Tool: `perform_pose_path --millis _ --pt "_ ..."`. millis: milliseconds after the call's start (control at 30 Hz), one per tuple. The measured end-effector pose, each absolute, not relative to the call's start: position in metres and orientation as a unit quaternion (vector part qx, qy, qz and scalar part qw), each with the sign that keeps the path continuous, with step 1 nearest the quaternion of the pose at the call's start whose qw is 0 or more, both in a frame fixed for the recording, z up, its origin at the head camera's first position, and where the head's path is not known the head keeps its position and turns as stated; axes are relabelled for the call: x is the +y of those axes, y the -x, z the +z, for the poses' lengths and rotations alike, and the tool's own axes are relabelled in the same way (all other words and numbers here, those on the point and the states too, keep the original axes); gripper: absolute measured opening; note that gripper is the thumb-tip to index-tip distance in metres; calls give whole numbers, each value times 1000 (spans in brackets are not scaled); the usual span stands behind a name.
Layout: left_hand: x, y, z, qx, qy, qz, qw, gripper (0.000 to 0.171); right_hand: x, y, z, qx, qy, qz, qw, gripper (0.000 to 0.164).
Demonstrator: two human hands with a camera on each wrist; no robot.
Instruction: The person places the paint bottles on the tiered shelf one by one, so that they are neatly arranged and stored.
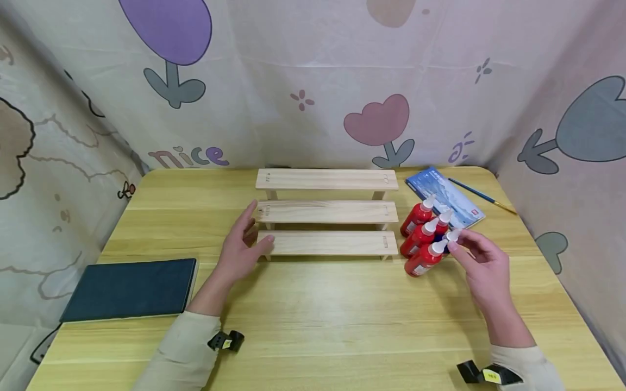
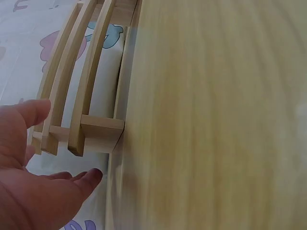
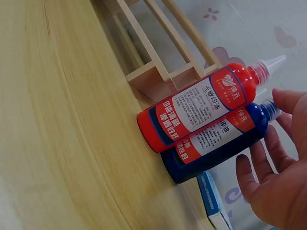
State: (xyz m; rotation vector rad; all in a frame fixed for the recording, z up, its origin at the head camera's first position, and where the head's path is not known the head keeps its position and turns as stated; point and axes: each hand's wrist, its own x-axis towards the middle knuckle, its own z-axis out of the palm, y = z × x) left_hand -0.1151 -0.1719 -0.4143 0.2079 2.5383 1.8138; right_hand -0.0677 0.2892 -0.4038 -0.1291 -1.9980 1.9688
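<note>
Wooden table in a cloth-hung corner

Pale cloth (image 1: pixel 274 43) printed with flowers and the word "nice" hangs behind the far edge and along both sides of a yellowish wood-grain table (image 1: pixel 332 320). A three-tier wooden rack (image 1: pixel 327 212) stands at the far middle. To its right, four red bottles (image 1: pixel 424 262) and one blue bottle (image 3: pixel 225 143) stand upright, clustered close together. The right hand (image 1: pixel 489 277) pinches the blue bottle near its white nozzle. The left hand (image 1: pixel 242 247) is spread wide at the rack's left end, gripping nothing; whether its thumb touches the wood I cannot tell. Far right lie a blue booklet (image 1: pixel 442 195) and a paintbrush (image 1: pixel 481 195); a dark notebook (image 1: pixel 132 290) lies at left.
</note>
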Motion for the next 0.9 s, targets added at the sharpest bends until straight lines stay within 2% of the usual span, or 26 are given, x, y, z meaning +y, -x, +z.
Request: perform_pose_path --millis 267,567,900 --pt "-172 120 -424 799 -56 599 17 73 292 71 -411 -702 28 692 164 32" --pt "-172 124 -425 783 -54 619 28 70 295 72 -416 -727 1 670 150 34" --pt "-169 128 -428 767 -54 639 23 66 296 71 -416 -723 11 671 160 32"
